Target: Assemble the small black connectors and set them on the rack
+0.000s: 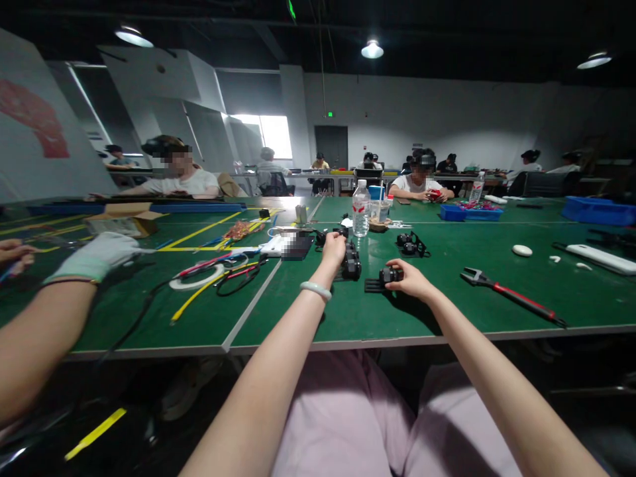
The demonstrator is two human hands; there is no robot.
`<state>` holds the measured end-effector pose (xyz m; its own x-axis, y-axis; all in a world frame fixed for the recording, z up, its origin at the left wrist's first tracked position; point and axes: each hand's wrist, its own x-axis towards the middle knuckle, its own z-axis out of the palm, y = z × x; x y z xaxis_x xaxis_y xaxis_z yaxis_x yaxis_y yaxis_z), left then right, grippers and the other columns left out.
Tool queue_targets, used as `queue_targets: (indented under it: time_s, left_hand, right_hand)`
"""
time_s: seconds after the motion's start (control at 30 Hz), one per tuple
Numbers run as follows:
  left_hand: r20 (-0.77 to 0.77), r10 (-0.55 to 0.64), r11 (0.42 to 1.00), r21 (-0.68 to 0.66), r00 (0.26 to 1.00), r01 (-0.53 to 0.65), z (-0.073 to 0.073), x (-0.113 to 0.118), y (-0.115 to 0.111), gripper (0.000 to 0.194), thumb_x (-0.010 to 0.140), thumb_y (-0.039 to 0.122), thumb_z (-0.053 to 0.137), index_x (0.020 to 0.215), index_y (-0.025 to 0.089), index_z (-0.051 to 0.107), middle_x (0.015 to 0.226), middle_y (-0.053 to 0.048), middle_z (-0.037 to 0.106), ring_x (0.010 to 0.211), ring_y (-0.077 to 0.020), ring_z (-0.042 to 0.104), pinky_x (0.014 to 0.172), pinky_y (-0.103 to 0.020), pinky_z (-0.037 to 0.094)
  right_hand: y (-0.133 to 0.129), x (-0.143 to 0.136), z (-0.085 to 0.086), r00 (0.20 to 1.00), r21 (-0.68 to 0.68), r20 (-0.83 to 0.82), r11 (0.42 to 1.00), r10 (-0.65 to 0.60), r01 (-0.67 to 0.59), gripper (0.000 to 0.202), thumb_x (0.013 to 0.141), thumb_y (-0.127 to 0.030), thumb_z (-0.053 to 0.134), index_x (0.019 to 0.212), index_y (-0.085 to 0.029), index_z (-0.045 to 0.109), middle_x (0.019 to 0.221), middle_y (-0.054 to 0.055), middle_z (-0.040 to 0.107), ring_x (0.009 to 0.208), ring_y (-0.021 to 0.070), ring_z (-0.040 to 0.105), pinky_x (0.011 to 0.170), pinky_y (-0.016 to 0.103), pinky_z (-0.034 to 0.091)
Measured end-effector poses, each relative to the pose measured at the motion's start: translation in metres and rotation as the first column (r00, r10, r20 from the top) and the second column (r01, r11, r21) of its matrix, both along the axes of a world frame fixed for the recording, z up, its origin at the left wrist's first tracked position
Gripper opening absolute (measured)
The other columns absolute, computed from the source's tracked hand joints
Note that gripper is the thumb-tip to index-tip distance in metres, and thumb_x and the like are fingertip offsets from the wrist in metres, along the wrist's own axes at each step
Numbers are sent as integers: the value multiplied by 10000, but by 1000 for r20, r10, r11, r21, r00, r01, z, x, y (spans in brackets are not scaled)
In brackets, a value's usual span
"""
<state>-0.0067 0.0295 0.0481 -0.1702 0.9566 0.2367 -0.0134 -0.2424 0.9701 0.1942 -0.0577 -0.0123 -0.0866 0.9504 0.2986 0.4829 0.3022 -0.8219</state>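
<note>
black parts [352,264] lie on a green table [477,245] in a lamplit room [447,109].

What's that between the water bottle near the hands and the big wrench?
In the head view, a black gadget lies between the bottle and the wrench, on the green table. The right hand holds another black piece, nearer the camera.

A small, chunky black part [389,277] is being held low near the green table's [298,324] front edge, a flat slotted piece [372,285] projecting leftward; farther left, bulky black parts [352,265] are lying clustered.
</note>
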Motion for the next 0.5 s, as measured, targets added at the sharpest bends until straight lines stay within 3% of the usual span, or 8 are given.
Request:
queue_targets:
  time_s: [0.1, 0.23, 0.37, 0.5]
  left_hand:
    - [-64, -12, 1000, 7, 998, 13, -4, -2, 20, 154, 643, 172, 550, 795, 183, 524, 910, -75, 572, 1010, -231, 468, 882, -325, 315]
    - [-92, -38, 999, -30, 995, 35, -25, -5, 36, 197, 621, 123, 572, 807, 175, 532, 917, -91, 579, 979, -219, 496, 842, -297, 338]
    - [-69, -56, 997, -65, 996, 51, -42, -4, 46, 266, 649, 149, 549, 911, 178, 516, 901, -76, 577, 893, -198, 530, 793, -290, 371]
    - [-4, -120, 985, -128, 993, 119, -49, 3, 54, 384, 704, 202, 478, 1083, 162, 435, 761, -42, 561, 636, -158, 544, 645, -301, 427]
  right_hand:
    - [24, 13, 0, 984, 42, 13, 984, -176, 175, 517, 489, -219, 704, 982, -223, 546, 921, 29, 578, 759, 162, 559, 759, 342, 433]
    - [66, 13, -5, 950, 9, -64, 952, -306, 307, 540, 503, -220, 683, 1021, -222, 529, 924, 31, 578, 798, 167, 560, 800, 355, 425]
    - [103, 1, -9, 941, -11, -132, 950, -310, 311, 615, 525, -205, 659, 1113, -229, 479, 1011, 45, 560, 862, 170, 559, 834, 351, 418]
    - [127, -9, -13, 938, -11, -131, 947, -320, 321, 668, 522, -170, 653, 1159, -206, 453, 1058, 72, 547, 911, 186, 555, 856, 347, 410]
